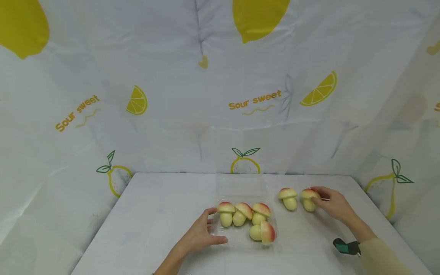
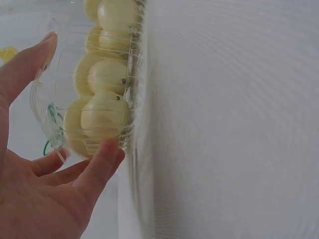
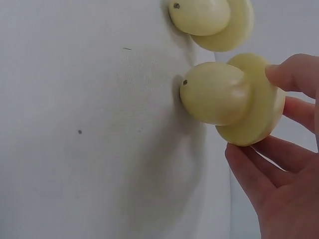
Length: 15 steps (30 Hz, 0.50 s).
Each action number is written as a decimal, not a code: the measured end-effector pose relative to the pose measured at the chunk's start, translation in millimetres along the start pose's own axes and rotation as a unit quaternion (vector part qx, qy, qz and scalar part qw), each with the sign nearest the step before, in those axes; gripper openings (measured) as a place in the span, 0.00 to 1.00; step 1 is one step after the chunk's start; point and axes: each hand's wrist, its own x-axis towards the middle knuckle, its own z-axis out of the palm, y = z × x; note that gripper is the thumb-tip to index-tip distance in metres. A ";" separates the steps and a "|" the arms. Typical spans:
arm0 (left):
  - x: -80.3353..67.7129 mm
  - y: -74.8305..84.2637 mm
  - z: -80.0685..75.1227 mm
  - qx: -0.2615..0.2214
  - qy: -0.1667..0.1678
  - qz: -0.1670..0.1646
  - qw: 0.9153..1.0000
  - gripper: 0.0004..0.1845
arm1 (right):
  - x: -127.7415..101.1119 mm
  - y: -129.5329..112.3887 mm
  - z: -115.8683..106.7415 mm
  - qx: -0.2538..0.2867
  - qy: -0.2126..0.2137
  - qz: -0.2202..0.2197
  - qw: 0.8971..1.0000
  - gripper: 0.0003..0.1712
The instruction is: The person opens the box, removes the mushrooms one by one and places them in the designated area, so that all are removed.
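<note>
A clear plastic box [image 1: 235, 241] lies with its lid [image 1: 240, 185] folded back. Several toy mushrooms [image 1: 225, 217], pale yellow with reddish caps, sit inside; the nearest one [image 1: 262, 232] lies on its side. My left hand [image 1: 199, 233] holds the box by its left side, thumb and fingers spread along the wall in the left wrist view. To the right of the box, my right hand [image 1: 335, 206] pinches another toy mushroom [image 3: 217, 94] by its cap. Beside it on the table is one more mushroom [image 1: 288, 198], which nothing touches.
The table [image 1: 154, 214] is white. A printed lemon curtain [image 1: 182, 107] hangs behind it. Near my right forearm is a dark and green object [image 1: 345, 247], partly behind the sleeve; its kind is unclear.
</note>
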 end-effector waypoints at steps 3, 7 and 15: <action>0.2 0.4 0.0 0.000 0.002 0.002 1.000 0.51 | 2.7 0.0 0.8 -0.012 -0.007 0.009 1.000 0.31; 0.3 0.7 0.3 0.000 0.005 0.003 1.000 0.51 | 6.7 0.2 3.7 -0.012 -0.022 0.025 0.999 0.33; -1.1 3.4 0.6 0.003 0.006 0.004 1.000 0.51 | 7.6 0.8 9.3 -0.003 -0.036 0.038 0.999 0.35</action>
